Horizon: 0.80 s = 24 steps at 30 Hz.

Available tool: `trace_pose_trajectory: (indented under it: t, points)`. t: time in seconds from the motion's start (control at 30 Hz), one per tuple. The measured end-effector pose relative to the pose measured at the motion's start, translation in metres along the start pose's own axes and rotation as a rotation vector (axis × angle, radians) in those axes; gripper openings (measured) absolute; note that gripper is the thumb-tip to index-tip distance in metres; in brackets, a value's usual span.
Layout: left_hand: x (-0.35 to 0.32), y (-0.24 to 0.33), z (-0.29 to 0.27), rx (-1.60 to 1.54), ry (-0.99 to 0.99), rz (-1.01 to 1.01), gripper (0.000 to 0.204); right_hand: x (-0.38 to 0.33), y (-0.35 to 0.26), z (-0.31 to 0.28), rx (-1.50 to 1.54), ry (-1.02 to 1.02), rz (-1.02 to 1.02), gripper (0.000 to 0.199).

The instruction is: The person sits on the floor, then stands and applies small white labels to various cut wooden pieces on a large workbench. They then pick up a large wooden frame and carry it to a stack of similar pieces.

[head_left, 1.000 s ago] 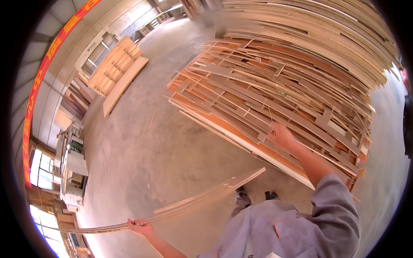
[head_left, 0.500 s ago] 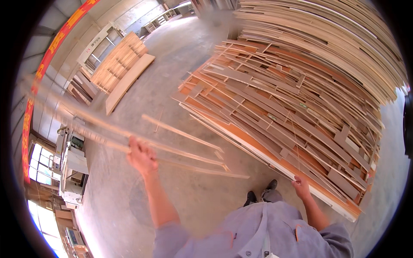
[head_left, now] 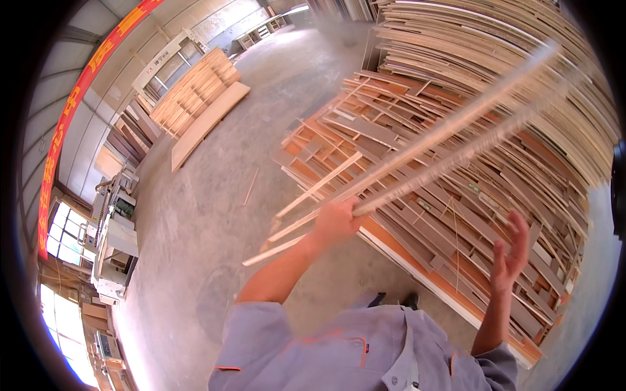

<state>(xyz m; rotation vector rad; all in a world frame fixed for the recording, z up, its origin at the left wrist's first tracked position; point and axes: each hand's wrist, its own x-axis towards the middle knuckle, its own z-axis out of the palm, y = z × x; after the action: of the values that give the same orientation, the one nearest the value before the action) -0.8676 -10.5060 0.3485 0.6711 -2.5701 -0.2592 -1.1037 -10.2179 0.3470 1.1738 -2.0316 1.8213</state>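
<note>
My left hand (head_left: 336,225) is closed around several long, thin wooden strips (head_left: 417,148). They slant from the lower left up to the far right, and their far ends are blurred by motion. Short ends stick out to the left of my fist. Below the strips lies a wide, low stack of brown and orange board offcuts (head_left: 391,135). My right hand (head_left: 508,255) is raised over the near right part of this stack, fingers apart, with nothing in it.
Behind the offcuts rises a taller pile of long boards (head_left: 450,49). A light wood stack (head_left: 195,91) with a flat panel (head_left: 210,127) leaning by it stands at the far left. Machinery (head_left: 117,241) lines the left wall. A thin stick (head_left: 250,187) lies on the concrete floor.
My left hand has swung the strips from the left across to the right, over the offcut stack. My right hand has lifted off the stack's near edge and opened.
</note>
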Motion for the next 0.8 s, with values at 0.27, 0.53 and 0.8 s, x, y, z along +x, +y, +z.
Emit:
trace_pose_trajectory:
  t: [0.27, 0.53, 0.8]
  points:
    - [0.011, -0.107, 0.013, 0.204, -0.205, 0.378, 0.024, 0.042, 0.001, 0.022, -0.978, -0.485, -0.181, 0.053]
    - [0.070, -0.209, 0.015, 0.149, -0.328, 0.585, 0.023, -0.095, 0.066, 0.101, -0.629, -0.711, 0.410, 0.042]
    - [0.110, -0.265, 0.097, 0.064, -0.401, 0.742, 0.017, -0.125, 0.058, 0.149, -0.713, -0.421, 0.362, 0.040]
